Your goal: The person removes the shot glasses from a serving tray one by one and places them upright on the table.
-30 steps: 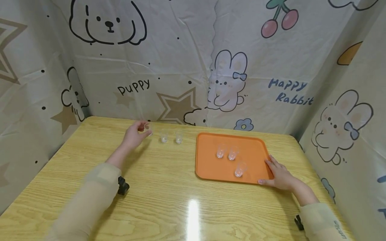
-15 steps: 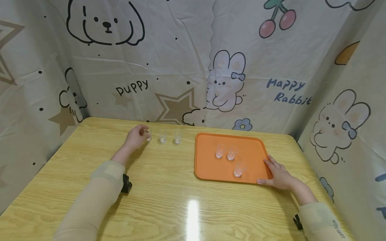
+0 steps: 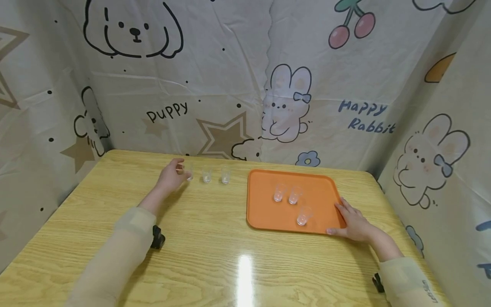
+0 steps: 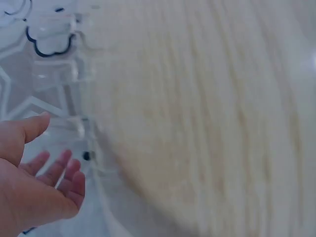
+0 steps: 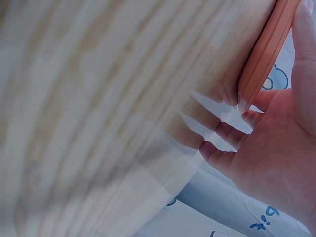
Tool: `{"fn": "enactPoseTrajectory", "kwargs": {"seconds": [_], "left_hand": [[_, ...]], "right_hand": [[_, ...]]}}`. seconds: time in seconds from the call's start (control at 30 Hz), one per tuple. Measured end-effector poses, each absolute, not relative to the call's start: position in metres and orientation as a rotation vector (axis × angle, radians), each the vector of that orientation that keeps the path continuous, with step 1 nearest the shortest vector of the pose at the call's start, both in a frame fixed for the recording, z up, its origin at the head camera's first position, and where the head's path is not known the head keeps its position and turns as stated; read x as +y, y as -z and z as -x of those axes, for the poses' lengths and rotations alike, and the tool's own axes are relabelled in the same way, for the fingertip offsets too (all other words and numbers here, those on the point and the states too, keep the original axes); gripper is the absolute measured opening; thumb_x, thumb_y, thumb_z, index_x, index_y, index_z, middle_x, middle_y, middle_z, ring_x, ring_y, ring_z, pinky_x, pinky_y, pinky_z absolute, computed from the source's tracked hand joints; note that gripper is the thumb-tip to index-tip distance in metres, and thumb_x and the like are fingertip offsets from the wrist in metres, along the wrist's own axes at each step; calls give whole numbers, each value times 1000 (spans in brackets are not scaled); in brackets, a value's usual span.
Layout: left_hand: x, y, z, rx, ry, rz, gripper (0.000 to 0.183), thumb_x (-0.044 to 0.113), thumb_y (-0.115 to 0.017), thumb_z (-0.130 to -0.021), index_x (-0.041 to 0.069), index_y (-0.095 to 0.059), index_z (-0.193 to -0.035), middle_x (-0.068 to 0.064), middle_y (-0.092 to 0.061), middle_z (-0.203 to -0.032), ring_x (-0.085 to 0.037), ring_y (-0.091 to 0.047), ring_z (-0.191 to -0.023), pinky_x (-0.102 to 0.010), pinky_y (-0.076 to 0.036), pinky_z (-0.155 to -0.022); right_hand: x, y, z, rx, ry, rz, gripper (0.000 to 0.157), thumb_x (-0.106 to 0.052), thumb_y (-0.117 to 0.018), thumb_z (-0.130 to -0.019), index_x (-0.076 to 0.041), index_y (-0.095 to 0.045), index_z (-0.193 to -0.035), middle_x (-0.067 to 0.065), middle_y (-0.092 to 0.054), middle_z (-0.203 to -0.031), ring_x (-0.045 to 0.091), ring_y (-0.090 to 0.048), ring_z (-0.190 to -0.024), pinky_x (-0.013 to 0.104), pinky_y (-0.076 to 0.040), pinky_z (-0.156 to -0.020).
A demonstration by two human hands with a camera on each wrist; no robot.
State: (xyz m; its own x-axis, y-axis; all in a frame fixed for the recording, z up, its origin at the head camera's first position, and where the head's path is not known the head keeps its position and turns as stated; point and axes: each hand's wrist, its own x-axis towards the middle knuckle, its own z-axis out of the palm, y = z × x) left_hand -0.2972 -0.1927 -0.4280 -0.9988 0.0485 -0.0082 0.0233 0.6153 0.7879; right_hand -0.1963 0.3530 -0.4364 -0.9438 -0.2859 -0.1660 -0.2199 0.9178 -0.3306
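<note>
At the table's back left, my left hand (image 3: 173, 174) is beside a small clear shot glass (image 3: 189, 174) that stands upright. In the left wrist view its thumb and fingers (image 4: 37, 126) are spread apart, with the glass (image 4: 66, 129) just beyond them. Two more shot glasses (image 3: 206, 175) (image 3: 225, 176) continue the row to the right. My right hand (image 3: 354, 224) rests at the near right corner of an orange tray (image 3: 264, 217), thumb and forefinger touching its rim. Three shot glasses (image 3: 278, 194) (image 3: 293, 196) (image 3: 302, 217) stand on the tray.
The wood-grain table (image 3: 192, 256) reaches back to a cartoon-printed cloth (image 3: 215, 85), which also hangs at both sides. A bright light reflection (image 3: 244, 277) lies on the table's front part.
My left hand has brought its shot glass down and slightly nearer, level with the row, and its fingers have parted from it. The right hand stays at the tray.
</note>
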Motion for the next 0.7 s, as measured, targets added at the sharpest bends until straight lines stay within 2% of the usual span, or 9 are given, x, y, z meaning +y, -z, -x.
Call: {"fn": "enactPoseTrajectory", "kwargs": {"seconds": [0.13, 0.3, 0.53, 0.7], "left_hand": [[-190, 419, 290, 2843, -1310, -44, 69, 18, -59, -93, 0, -21, -147, -27, -36, -141, -46, -37, -126, -55, -37, -100], [-183, 405, 277, 2920, -1243, -62, 71, 19, -62, -91, 1, -23, -147, -26, -33, -143, -47, -29, -129, -58, -34, -101], [-167, 390, 258, 2947, -1245, -231, 69, 18, -64, -89, -1, -28, -145, -26, -38, -140, -43, -38, -122, -56, -40, -94], [-153, 381, 243, 2916, -1273, -322, 68, 20, -65, -89, 1, -30, -144, -24, -41, -138, -42, -41, -121, -54, -41, -94]], "right_hand": [[352, 436, 196, 2871, 472, 384, 102, -52, -71, -77, 13, -25, -141, 35, -11, -148, 64, -20, -125, 73, -23, -94], [355, 440, 197, 2889, 490, 396, 102, -53, -71, -77, 13, -26, -141, 34, -11, -149, 64, -21, -123, 73, -24, -93], [353, 438, 197, 2872, 477, 383, 103, -52, -71, -77, 13, -25, -141, 35, -11, -148, 64, -19, -125, 72, -23, -96], [352, 437, 196, 2863, 470, 369, 102, -51, -72, -77, 13, -25, -141, 35, -11, -148, 63, -19, -124, 72, -24, -96]]}}
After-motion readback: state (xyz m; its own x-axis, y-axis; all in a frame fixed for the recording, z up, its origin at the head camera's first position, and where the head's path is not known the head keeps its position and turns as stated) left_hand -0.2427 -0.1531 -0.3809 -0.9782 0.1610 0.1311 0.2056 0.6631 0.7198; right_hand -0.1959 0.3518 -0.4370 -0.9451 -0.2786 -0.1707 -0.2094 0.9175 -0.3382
